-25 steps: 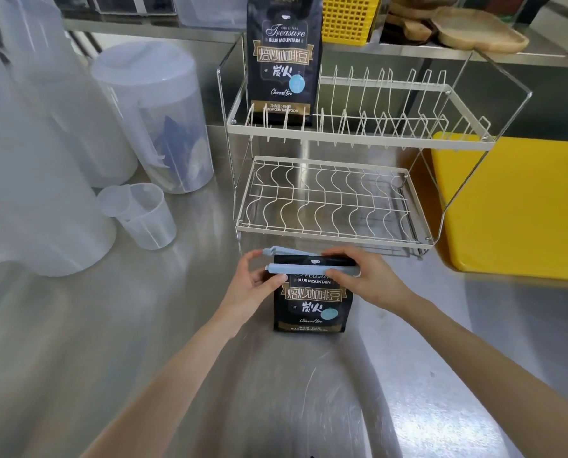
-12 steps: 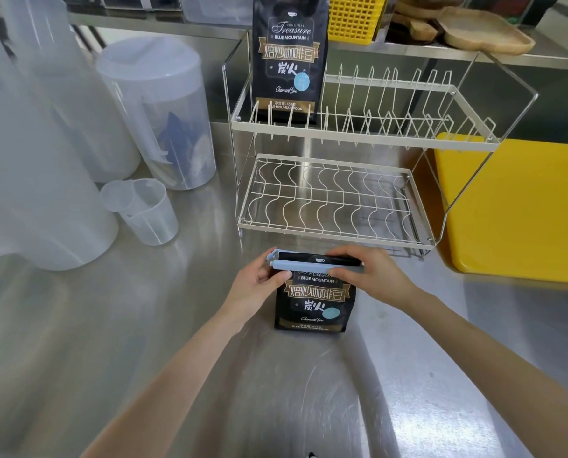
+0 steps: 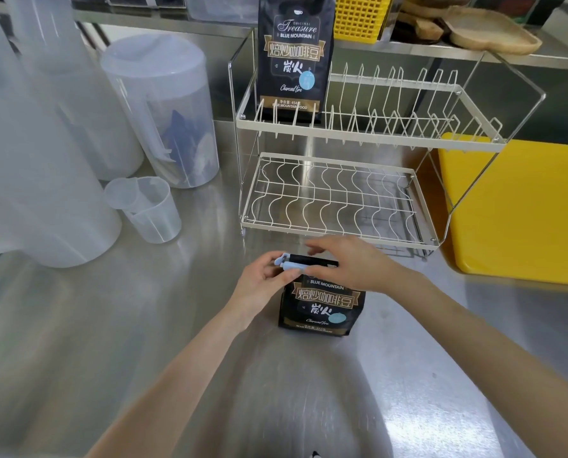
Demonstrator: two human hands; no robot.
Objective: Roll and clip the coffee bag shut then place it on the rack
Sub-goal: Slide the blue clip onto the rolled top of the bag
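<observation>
A black coffee bag stands on the steel counter, its top rolled down. A pale blue clip lies along the rolled top. My left hand pinches the clip's left end. My right hand rests on the clip's right part and the bag's top, fingers spread forward. The two-tier wire rack stands just behind the bag. A second, taller coffee bag stands upright on the rack's upper tier at the left.
Translucent plastic jugs and a small measuring cup crowd the counter's left side. A yellow tray lies right of the rack. A yellow basket and wooden trays sit on the back shelf.
The clip's upper arm has come down onto the rolled top. My right hand has slid left along the clip and its fingers have lifted and spread.
</observation>
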